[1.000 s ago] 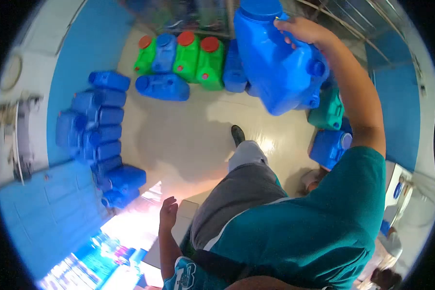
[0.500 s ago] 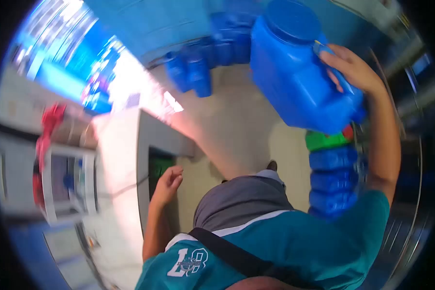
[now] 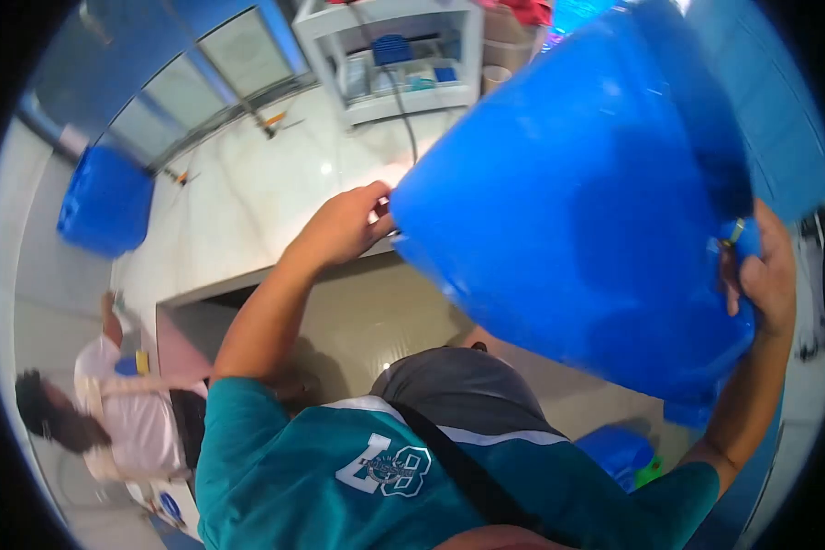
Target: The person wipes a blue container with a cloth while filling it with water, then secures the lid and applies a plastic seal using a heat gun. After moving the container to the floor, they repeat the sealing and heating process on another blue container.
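Observation:
A large blue plastic water jug point(image 3: 559, 202) fills the middle right, tilted on its side in the air over the counter's edge. My right hand point(image 3: 768, 275) is wrapped round its handle at the right. At the jug's left end, my left hand point(image 3: 344, 225) meets its lower corner, with thumb and fingers curled against it; some fingertips are hidden behind the plastic.
A white marbled counter point(image 3: 238, 192) runs along the left, bearing a second blue jug point(image 3: 110, 202). A white shelf rack point(image 3: 394, 69) stands behind. A person point(image 3: 133, 399) works at the lower left. Blue jugs point(image 3: 619, 454) stand on the floor at right.
My view has turned left toward the counter. The jug has swung from the upper right into a tilted position before me, and my left hand has come up from my side to its end.

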`<control>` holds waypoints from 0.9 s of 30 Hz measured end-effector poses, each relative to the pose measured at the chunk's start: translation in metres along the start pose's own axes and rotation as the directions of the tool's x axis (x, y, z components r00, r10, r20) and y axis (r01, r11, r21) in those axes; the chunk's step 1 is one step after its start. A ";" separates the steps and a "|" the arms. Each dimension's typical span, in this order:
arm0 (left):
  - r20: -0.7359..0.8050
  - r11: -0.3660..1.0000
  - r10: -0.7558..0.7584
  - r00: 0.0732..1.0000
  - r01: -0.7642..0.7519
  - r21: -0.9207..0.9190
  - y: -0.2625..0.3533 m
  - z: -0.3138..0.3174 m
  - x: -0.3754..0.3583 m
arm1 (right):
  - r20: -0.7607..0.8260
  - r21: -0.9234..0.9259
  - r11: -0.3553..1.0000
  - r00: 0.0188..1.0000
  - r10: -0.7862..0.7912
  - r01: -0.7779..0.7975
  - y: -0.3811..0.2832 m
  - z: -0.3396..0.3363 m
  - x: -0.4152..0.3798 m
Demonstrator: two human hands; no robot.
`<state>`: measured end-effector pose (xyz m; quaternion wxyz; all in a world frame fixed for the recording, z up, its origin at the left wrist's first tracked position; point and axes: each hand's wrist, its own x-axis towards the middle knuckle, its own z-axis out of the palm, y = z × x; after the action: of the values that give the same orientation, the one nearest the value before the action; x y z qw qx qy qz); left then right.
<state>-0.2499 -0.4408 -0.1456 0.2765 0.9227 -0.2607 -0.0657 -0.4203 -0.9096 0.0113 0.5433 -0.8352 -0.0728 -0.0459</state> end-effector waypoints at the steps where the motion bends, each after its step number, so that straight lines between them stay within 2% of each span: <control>1: -0.011 0.996 -0.091 0.996 0.091 0.008 -0.006 -0.017 -0.016 | 0.095 0.012 0.999 0.995 -0.039 0.038 -0.009 0.016 0.037; 3: -0.012 0.955 -0.290 0.957 0.291 0.059 -0.002 -0.034 -0.056 | 0.308 -0.008 0.997 0.948 -0.076 0.083 -0.030 0.042 0.087; 4: -0.065 0.975 -0.212 0.975 0.216 0.055 -0.011 -0.034 -0.076 | 0.431 -0.044 0.995 0.900 -0.060 0.087 -0.044 0.051 0.111; 5: -0.117 0.989 -0.131 0.984 0.138 0.055 -0.019 -0.037 -0.102 | 0.520 -0.115 0.965 0.842 -0.142 0.234 -0.065 0.065 0.131; 6: -0.080 0.964 -0.228 0.970 0.236 0.123 -0.016 -0.038 -0.129 | 0.578 -0.122 0.872 0.748 -0.327 0.475 -0.071 0.081 0.154; 7: -0.098 0.938 -0.269 0.958 0.284 0.201 -0.036 -0.027 -0.170 | 0.608 -0.110 0.721 0.620 -0.496 0.685 -0.076 0.098 0.178; 8: -0.116 0.903 -0.309 0.944 0.330 0.276 -0.057 -0.016 -0.211 | 0.653 -0.108 0.554 0.479 -0.587 0.826 -0.082 0.112 0.195; 9: -0.183 0.875 -0.280 0.942 0.329 0.355 -0.095 0.016 -0.256 | 0.678 -0.091 0.362 0.323 -0.660 0.928 -0.088 0.127 0.212; 10: -0.214 0.860 -0.329 0.920 0.385 0.335 -0.077 0.019 -0.262 | 0.765 -0.116 0.270 0.260 -0.590 0.956 -0.118 0.137 0.221; 11: -0.244 0.841 -0.377 0.894 0.440 0.313 -0.059 0.022 -0.267 | 0.839 -0.067 0.286 0.209 -0.503 0.956 -0.141 0.147 0.236; 12: -0.273 0.821 -0.423 0.864 0.493 0.289 -0.040 0.024 -0.273 | 0.854 -0.036 0.220 0.144 -0.499 0.975 -0.155 0.173 0.252; 13: -0.409 0.832 -0.358 0.839 0.486 0.269 -0.032 0.031 -0.263 | 0.867 -0.025 0.175 0.109 -0.487 0.984 -0.166 0.199 0.267; 14: -0.535 0.843 -0.286 0.795 0.474 0.254 -0.028 0.037 -0.259 | 0.873 -0.024 0.140 0.089 -0.480 0.990 -0.174 0.230 0.281; 16: -0.599 0.825 -0.315 0.736 0.524 0.210 -0.042 0.060 -0.253 | 0.886 -0.045 0.095 0.084 -0.455 0.994 -0.184 0.290 0.306; 17: -0.665 0.801 -0.152 0.731 0.486 0.350 -0.054 0.069 -0.240 | 0.892 -0.066 0.083 0.096 -0.442 0.994 -0.185 0.319 0.321; 18: -0.660 0.803 -0.154 0.735 0.482 0.350 -0.065 0.076 -0.227 | 0.894 -0.099 0.076 0.122 -0.430 0.992 -0.186 0.348 0.335; 20: -0.666 0.769 -0.356 0.656 0.610 0.191 -0.086 0.085 -0.200 | 0.887 -0.180 0.080 0.197 -0.417 0.980 -0.185 0.397 0.361; 21: -0.660 0.775 -0.352 0.664 0.602 0.193 -0.101 0.086 -0.189 | 0.868 -0.222 0.117 0.251 -0.428 0.968 -0.183 0.416 0.371; 23: -0.652 0.719 -0.388 0.651 0.656 0.227 -0.131 0.082 -0.167 | 0.735 -0.257 0.243 0.353 -0.580 0.935 -0.167 0.450 0.382; 24: -0.648 0.728 -0.387 0.655 0.649 0.221 -0.143 0.080 -0.157 | 0.568 -0.251 0.359 0.437 -0.698 0.899 -0.162 0.461 0.386; 26: -0.566 0.677 -0.461 0.683 0.684 0.273 -0.163 0.075 -0.138 | 0.386 -0.165 0.075 0.134 -0.913 0.984 -0.143 0.460 0.399; 27: -0.553 0.726 -0.461 0.693 0.653 0.213 -0.167 0.069 -0.128 | 0.437 -0.199 0.142 0.218 -0.873 0.970 -0.143 0.429 0.388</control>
<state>-0.3031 -0.2887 -0.2969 0.1045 0.9807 0.1050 0.1277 -0.0632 -0.4329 0.0264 0.1840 -0.7058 -0.6175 -0.2943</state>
